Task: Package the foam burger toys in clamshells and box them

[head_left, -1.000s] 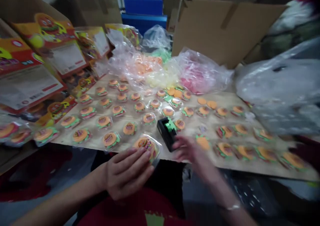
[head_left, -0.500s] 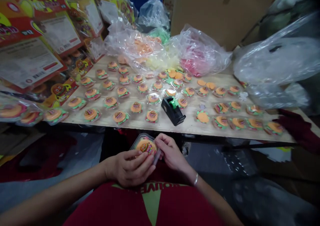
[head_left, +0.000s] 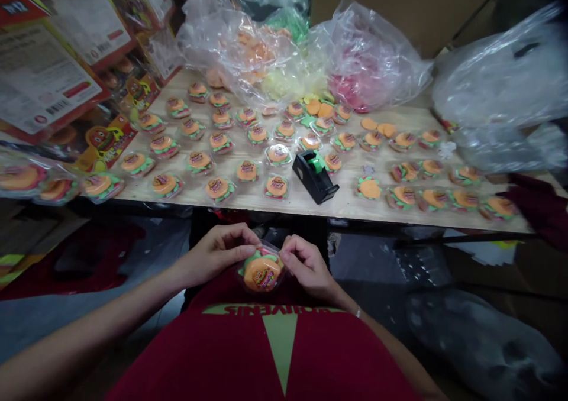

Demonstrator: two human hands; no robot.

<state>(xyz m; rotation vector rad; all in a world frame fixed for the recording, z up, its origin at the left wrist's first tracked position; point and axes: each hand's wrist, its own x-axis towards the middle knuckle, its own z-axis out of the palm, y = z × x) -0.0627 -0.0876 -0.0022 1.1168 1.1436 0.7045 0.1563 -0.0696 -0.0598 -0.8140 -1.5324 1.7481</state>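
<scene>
Holding one boxed toy hamburger [head_left: 262, 275], left hand [head_left: 224, 252] and right hand [head_left: 307, 266] pinched on its edges; boxed hamburgers [head_left: 218, 189] line the desk [head_left: 351, 173], loose orange discs [head_left: 325, 110] lying unboxed far centre.

Loose rows of toy burgers [head_left: 220, 189] in clear packs spread right across the pale wooden surface [head_left: 348, 203]; a black tape dispenser [head_left: 316, 177] sits among them near the front edge. Orange discs [head_left: 377, 127] lie farther back, before crumpled clear bags [head_left: 375, 55].
</scene>
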